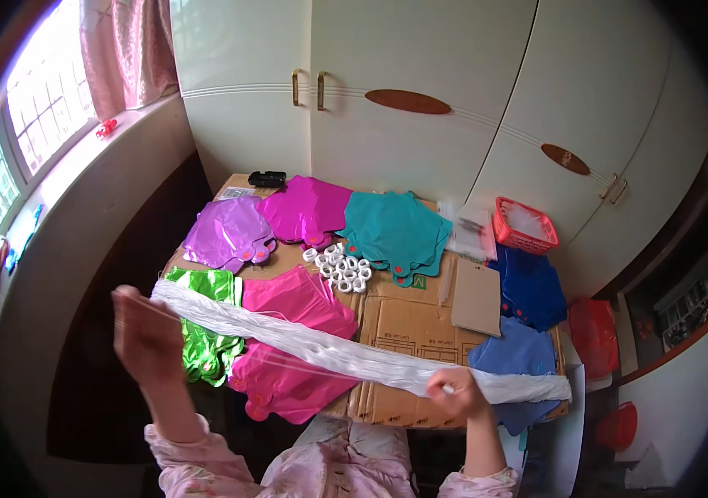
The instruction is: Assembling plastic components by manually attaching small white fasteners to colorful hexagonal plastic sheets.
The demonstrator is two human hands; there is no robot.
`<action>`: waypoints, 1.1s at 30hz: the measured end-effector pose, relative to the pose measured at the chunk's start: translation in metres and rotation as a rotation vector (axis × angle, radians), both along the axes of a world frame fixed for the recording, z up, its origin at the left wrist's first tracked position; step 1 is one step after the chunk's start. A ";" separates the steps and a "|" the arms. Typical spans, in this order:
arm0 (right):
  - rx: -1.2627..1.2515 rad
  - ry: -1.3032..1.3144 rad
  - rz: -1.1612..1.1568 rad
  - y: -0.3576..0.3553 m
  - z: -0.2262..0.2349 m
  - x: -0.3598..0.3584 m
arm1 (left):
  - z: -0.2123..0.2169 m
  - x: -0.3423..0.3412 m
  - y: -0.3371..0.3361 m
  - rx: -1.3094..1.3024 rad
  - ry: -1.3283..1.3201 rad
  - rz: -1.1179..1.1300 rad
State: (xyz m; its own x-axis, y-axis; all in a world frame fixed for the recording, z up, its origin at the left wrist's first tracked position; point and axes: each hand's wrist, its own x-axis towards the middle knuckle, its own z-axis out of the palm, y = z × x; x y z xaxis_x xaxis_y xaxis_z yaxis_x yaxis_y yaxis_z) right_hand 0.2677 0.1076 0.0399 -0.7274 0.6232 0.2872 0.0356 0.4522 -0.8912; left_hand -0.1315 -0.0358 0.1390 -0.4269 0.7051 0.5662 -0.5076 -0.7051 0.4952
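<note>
A long, thick hank of white string (320, 343) lies slantwise across the cardboard, over the foil pieces. My right hand (458, 393) is closed in a pinch on the string, above the hank's right part. My left hand (148, 336) is raised beside the hank's left end, slightly blurred, with its fingers curled. A thin strand seems to run between the two hands, in front of the hank. Beneath the hank lie green foil pieces (200, 353), pink foil pieces (296, 382) and pale blue ones (520, 355).
Behind the hank sit small white string coils (350, 272). Purple (225, 232), magenta (308, 207) and teal foil stacks (399, 232) line the far side of the cardboard (404, 324). A red basket (526, 241), dark blue foil (532, 286) and a beige card (477, 299) are at right.
</note>
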 end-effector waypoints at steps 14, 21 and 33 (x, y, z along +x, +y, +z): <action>0.630 -0.173 -0.383 0.001 -0.002 -0.006 | -0.010 0.035 -0.001 -0.572 1.272 0.399; -0.686 0.654 0.421 -0.064 -0.005 -0.096 | -0.021 0.134 0.032 -0.124 1.488 0.085; -0.217 0.017 -0.035 -0.072 -0.042 -0.068 | -0.091 0.142 -0.009 -0.627 -0.042 -0.584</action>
